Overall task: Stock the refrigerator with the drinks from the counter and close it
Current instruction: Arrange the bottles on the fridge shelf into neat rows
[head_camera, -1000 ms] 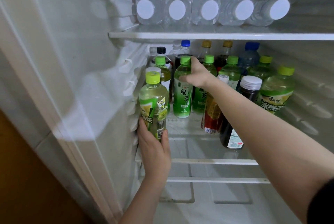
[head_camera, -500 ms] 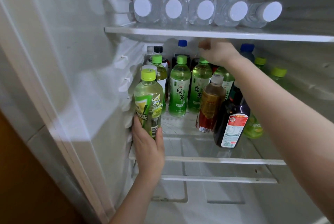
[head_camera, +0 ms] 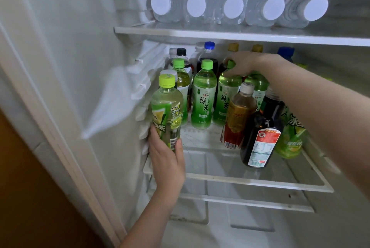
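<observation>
The open refrigerator shows a glass middle shelf (head_camera: 236,182) crowded with drink bottles. My left hand (head_camera: 167,165) grips the base of a yellow-green iced tea bottle (head_camera: 167,111) with a lime cap, upright at the shelf's front left corner. My right hand (head_camera: 247,63) reaches in from the right and curls over the cap and neck of a green tea bottle (head_camera: 226,97) in the second row. Another green tea bottle (head_camera: 203,97) stands just left of it. An amber tea bottle (head_camera: 238,115) and a dark bottle (head_camera: 260,139) stand in front, tilted.
Several water bottles (head_camera: 233,6) lie on their sides on the upper shelf (head_camera: 220,34), white caps facing out. More bottles with blue, black and yellow caps fill the back row. A lower shelf rail (head_camera: 240,202) sits below. The fridge's left wall (head_camera: 80,67) is close to my left hand.
My right hand came down from under the upper shelf onto the cap of a green tea bottle in the second row. My left hand keeps holding the iced tea bottle at the front left.
</observation>
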`<action>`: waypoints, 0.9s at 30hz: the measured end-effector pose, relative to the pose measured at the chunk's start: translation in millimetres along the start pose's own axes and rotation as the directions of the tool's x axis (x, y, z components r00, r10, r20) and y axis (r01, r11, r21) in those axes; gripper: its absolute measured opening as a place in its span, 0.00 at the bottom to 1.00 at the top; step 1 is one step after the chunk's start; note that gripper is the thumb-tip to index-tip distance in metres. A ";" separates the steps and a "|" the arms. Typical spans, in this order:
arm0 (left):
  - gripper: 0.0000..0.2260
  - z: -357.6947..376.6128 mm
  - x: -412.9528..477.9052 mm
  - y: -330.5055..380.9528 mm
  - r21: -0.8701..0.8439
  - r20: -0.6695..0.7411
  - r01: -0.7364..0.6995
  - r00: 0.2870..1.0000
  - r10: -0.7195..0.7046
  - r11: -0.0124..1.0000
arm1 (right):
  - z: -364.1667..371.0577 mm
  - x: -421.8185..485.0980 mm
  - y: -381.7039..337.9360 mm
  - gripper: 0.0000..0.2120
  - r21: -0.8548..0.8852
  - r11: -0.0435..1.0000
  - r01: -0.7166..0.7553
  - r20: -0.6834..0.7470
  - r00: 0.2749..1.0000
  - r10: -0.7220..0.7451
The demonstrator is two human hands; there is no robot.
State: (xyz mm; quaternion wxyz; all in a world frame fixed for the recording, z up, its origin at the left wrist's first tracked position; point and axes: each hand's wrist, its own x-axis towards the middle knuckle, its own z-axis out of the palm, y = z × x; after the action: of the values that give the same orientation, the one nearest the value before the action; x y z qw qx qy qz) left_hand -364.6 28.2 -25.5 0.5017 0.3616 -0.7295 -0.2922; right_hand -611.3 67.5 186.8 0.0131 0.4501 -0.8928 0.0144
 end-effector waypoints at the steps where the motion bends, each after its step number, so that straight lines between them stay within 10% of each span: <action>1: 0.33 0.3 -0.1 -0.8 0.004 -0.004 0.002 1.000 -0.002 1.000 | -1.3 0.6 1.4 0.23 -0.008 1.000 0.023 0.003 1.000 -0.023; 7: 0.33 1.5 -2.4 -1.9 0.014 -0.009 0.013 1.000 -0.012 1.000 | -10.5 -7.0 12.1 0.07 0.050 0.989 0.142 0.060 0.988 -0.145; 27: 0.34 0.8 -2.9 -6.2 -0.051 -0.004 -0.021 1.000 0.021 0.998 | 0.8 -21.0 15.0 0.23 0.154 0.969 0.193 -0.100 0.979 -0.179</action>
State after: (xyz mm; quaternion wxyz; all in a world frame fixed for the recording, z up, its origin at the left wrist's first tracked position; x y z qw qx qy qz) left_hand -363.2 27.1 -32.2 0.5151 0.3414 -0.7246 -0.3051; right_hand -610.9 93.3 185.1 0.0156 0.5304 -0.8411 0.1052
